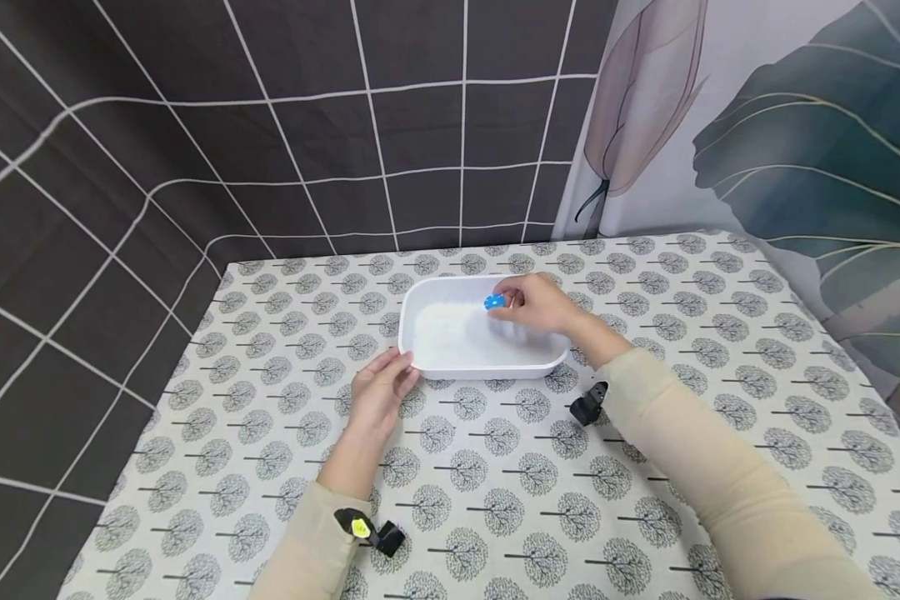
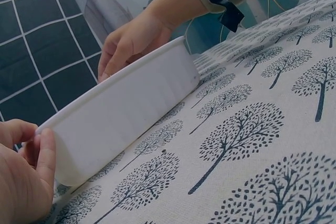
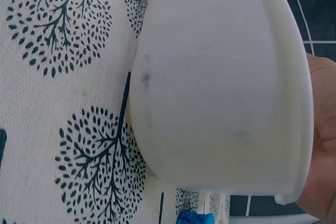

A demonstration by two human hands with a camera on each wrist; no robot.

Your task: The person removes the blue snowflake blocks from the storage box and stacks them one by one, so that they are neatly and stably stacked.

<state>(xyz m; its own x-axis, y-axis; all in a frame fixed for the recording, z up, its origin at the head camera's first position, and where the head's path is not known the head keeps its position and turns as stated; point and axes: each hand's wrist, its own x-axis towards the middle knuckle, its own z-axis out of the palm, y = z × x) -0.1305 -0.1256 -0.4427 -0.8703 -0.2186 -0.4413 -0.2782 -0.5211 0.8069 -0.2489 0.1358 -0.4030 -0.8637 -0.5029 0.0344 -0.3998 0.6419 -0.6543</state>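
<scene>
A white rectangular plastic tub (image 1: 487,372) with a rounded rim stands on the cloth-covered table. My left hand (image 1: 381,385) pinches its near left corner; in the left wrist view the thumb (image 2: 47,158) lies along the outer wall. Over the right half of the tub, my right hand (image 1: 537,303) pinches a small blue round piece with white marks (image 1: 493,302), like a poker chip, between thumb and fingers. The tub wall (image 3: 220,87) fills much of the right wrist view and hides most of that hand and the piece.
A tablecloth (image 1: 465,475) printed with trees covers the table. Behind and to the left hangs a dark cloth with white grid lines (image 1: 315,133); a leaf-patterned curtain (image 1: 795,167) hangs at the right. A blue thing (image 3: 195,217) shows at the right wrist view's lower edge.
</scene>
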